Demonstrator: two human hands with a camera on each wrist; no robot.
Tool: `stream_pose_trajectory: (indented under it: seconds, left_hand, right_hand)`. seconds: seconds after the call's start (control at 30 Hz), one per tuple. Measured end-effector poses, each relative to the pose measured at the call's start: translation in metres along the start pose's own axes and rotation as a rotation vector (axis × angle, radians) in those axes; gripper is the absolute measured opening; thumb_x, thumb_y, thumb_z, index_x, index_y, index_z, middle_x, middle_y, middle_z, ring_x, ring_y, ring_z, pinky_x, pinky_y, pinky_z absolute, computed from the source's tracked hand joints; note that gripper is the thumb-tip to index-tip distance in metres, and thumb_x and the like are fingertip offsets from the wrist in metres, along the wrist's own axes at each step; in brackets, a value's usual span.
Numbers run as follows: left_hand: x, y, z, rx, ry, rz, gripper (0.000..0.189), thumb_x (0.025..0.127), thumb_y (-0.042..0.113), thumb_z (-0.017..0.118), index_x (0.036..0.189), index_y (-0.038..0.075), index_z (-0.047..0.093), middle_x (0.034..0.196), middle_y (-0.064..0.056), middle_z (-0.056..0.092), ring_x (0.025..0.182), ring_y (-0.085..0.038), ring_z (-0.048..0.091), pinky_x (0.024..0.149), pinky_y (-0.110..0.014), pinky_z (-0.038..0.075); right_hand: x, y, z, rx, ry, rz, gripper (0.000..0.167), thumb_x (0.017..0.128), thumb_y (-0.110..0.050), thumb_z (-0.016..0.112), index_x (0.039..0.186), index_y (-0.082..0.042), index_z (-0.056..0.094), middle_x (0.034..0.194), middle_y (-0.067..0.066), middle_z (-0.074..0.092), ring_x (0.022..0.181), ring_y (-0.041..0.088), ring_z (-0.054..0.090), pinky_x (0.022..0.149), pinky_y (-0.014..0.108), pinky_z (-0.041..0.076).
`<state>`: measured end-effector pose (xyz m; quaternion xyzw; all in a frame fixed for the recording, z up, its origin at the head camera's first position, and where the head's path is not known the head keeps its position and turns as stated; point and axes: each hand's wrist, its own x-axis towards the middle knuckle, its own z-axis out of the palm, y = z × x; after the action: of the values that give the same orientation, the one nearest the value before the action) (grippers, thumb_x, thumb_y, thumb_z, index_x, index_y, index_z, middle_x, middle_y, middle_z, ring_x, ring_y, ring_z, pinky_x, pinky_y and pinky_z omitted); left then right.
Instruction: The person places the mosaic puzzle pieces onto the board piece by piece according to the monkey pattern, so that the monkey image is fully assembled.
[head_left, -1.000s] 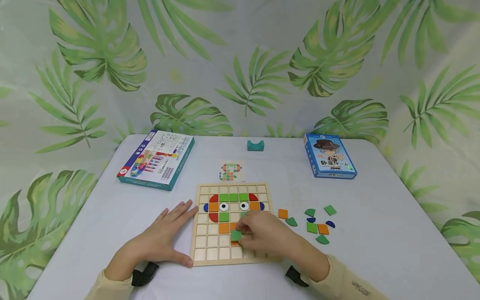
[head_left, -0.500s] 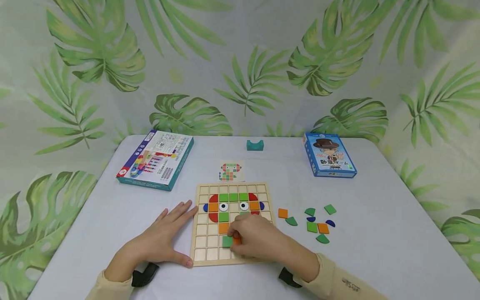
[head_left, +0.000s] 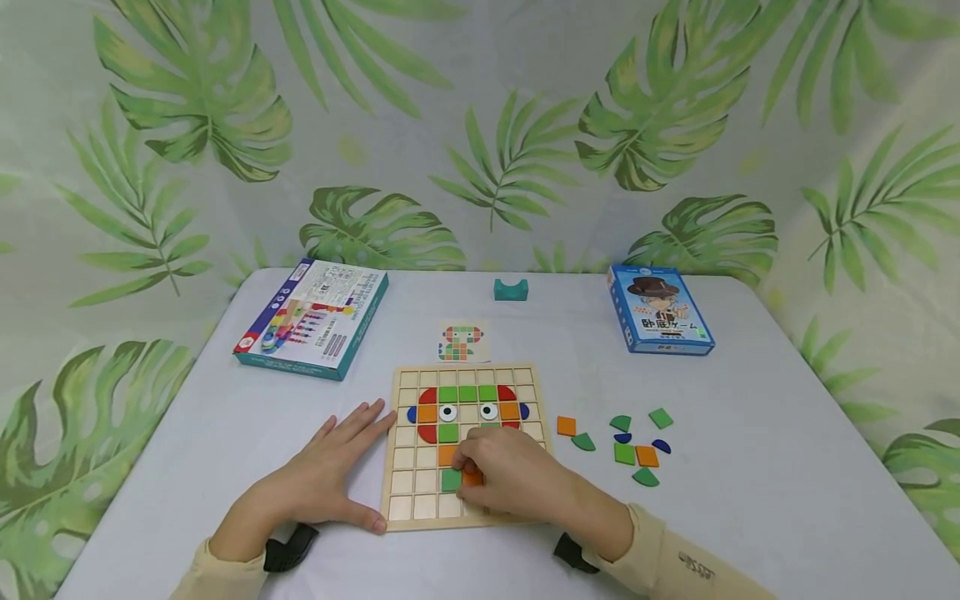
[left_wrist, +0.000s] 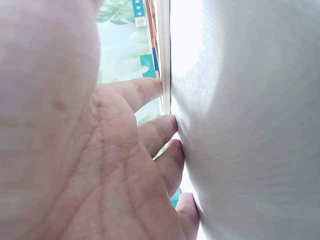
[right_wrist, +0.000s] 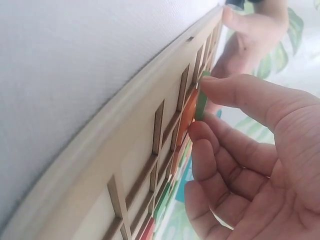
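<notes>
My right hand [head_left: 517,473] pinches a green square tile [right_wrist: 201,101] between thumb and index finger, low over the wooden grid board [head_left: 402,507]. In the head view this tile [head_left: 451,481] is at a cell left of an orange square [head_left: 472,477], partly covered by the fingers. My left hand [head_left: 318,477] lies spread at the board's left edge, its thumb and a fingertip touching the frame. Red, orange and green tiles, blue half-rounds and two eye discs [head_left: 447,412] form a face on the board. The right hand hides some cells.
Right of the board lie loose tiles, among them an orange square [head_left: 566,426], green quarter-rounds [head_left: 583,442] and blue half-rounds [head_left: 661,447]. Behind the board is a pattern card [head_left: 463,342]. A teal block [head_left: 511,290], a game box [head_left: 315,319] and a blue box [head_left: 662,312] stand farther back.
My right hand has carried the green square tile left and slightly nearer, from over the orange square to the cell left of it. The left hand has stayed put.
</notes>
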<state>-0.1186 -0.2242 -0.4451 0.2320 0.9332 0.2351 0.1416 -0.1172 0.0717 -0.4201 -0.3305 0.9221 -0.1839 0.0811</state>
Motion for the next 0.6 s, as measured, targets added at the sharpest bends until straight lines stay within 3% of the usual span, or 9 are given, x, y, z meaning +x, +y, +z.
stream_pose_trajectory:
  seconds: [0.6]
  left_hand:
    - [0.0007, -0.0014, 0.0012, 0.01, 0.003, 0.001, 0.136, 0.062, 0.075, 0.092, 0.17, 0.019, 0.031, 0.18, -0.014, 0.022, 0.167, -0.044, 0.018, 0.13, -0.076, 0.012]
  right_hand:
    - [0.0037, 0.0006, -0.0011, -0.03, -0.012, -0.006, 0.02, 0.088, -0.027, 0.09, 0.103, -0.016, 0.082, 0.092, -0.009, 0.072, 0.075, 0.003, 0.051, 0.069, 0.015, 0.047]
